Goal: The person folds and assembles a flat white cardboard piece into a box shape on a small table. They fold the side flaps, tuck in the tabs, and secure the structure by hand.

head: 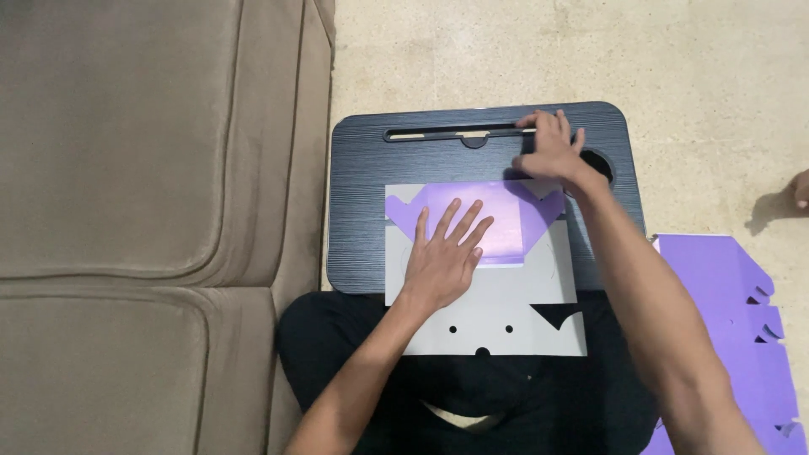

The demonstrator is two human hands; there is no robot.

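Note:
My left hand point(442, 257) lies flat with its fingers spread on a purple paper cut-out point(506, 221), pressing it onto a grey cardboard sheet point(506, 320) that has small holes and a dark notch. Both rest on a black lap desk point(362, 211). My right hand point(552, 152) reaches to the far side of the desk, its fingers curled by the long slot point(447, 133) along the desk's back edge. Whether anything is in that hand is hidden by the fingers.
A brown sofa point(152, 227) fills the left side. Beige floor point(716, 76) lies beyond the desk. A purple sheet with cut-out notches point(733, 320) lies on the floor at the right. Another person's fingertip point(800, 190) shows at the right edge.

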